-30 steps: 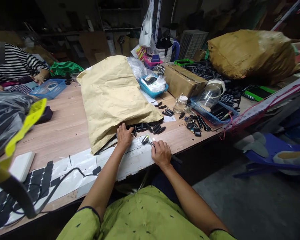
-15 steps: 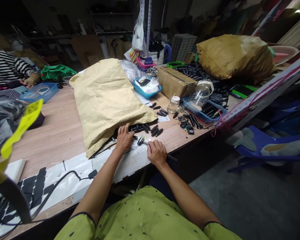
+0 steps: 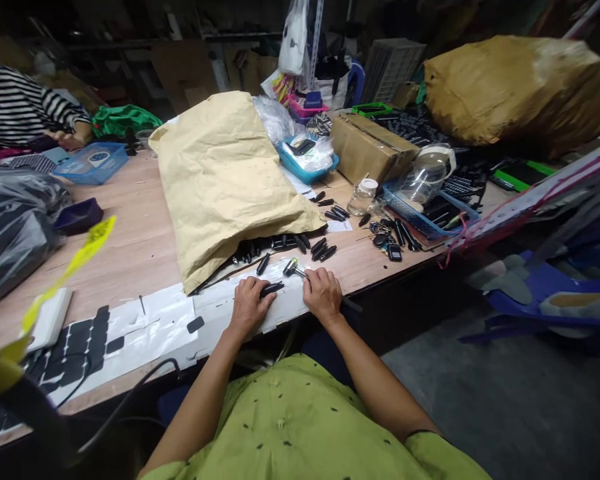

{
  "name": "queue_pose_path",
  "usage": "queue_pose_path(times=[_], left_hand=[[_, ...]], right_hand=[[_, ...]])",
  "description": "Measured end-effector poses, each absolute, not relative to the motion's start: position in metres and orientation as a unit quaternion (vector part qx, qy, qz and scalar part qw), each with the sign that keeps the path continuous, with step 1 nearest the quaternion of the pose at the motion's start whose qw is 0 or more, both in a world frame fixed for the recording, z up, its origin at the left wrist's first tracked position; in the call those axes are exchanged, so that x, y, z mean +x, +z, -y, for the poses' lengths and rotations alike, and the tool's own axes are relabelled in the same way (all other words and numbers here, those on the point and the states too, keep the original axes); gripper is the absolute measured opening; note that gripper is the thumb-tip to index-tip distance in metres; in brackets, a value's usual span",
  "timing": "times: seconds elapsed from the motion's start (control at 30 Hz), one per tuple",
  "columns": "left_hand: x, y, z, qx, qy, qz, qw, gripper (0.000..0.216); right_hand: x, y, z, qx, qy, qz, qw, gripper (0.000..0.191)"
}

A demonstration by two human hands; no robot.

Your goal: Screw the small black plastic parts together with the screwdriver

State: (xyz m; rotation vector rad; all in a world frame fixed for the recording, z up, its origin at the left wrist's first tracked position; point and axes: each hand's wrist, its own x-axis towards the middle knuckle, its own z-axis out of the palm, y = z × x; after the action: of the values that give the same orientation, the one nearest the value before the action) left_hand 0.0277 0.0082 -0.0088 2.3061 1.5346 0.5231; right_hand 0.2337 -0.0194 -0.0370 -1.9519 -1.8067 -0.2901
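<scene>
My left hand [image 3: 249, 305] rests on the white sheet [image 3: 210, 320] at the table's front edge, its fingers closed on a slim black part [image 3: 272, 289] that points to the right. My right hand [image 3: 323, 293] grips a small hammer [image 3: 291, 268] by its handle, with the metal head lying just left of the fist. Beyond my hands a single black piece [image 3: 263, 264] lies loose, and several more black pieces [image 3: 322, 249] sit in a group to its right. A large cream sack [image 3: 225, 180] lies behind, with black parts [image 3: 247, 252] showing at its mouth.
Keys and a small black device [image 3: 394, 252] lie to the right, near a clear jar [image 3: 363, 196] and a blue basket [image 3: 420, 223]. Behind stand a cardboard box [image 3: 373, 147] and a blue tray [image 3: 307, 170]. Another person's striped sleeve [image 3: 40, 100] shows at far left.
My left hand has drawn back from the sack's mouth toward the table edge with a black part in it. My right hand still holds the hammer. The camera view has shifted.
</scene>
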Motion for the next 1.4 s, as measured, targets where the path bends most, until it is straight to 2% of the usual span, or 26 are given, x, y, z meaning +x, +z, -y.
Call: queue_pose_path(times=[0.17,0.47,0.7,0.9,1.1,1.27,1.4], left_hand=[[0.024,-0.015,-0.012,0.780,0.215,-0.549,0.213,0.019],[0.027,-0.013,-0.014,0.770,0.221,-0.544,0.249,0.021],[0.032,-0.011,-0.014,0.760,0.216,-0.554,0.262,0.020],[0.036,-0.011,-0.014,0.753,0.231,-0.556,0.266,0.020],[0.038,-0.016,-0.014,0.750,0.255,-0.552,0.259,0.018],[0.039,-0.016,-0.015,0.746,0.258,-0.557,0.259,0.011],[0.041,-0.016,-0.014,0.744,0.260,-0.556,0.266,0.015]], right_hand=[[0.245,-0.035,0.018,-0.704,-0.058,0.664,0.246,0.020],[0.229,-0.015,0.045,-0.644,0.080,0.672,0.357,0.031],[0.215,-0.006,0.052,-0.629,0.067,0.694,0.343,0.031],[0.215,0.000,0.055,-0.648,0.052,0.702,0.291,0.031],[0.211,0.010,0.057,-0.623,0.055,0.710,0.324,0.032],[0.203,0.007,0.058,-0.621,0.063,0.727,0.288,0.027],[0.212,0.005,0.052,-0.631,0.046,0.717,0.292,0.026]])
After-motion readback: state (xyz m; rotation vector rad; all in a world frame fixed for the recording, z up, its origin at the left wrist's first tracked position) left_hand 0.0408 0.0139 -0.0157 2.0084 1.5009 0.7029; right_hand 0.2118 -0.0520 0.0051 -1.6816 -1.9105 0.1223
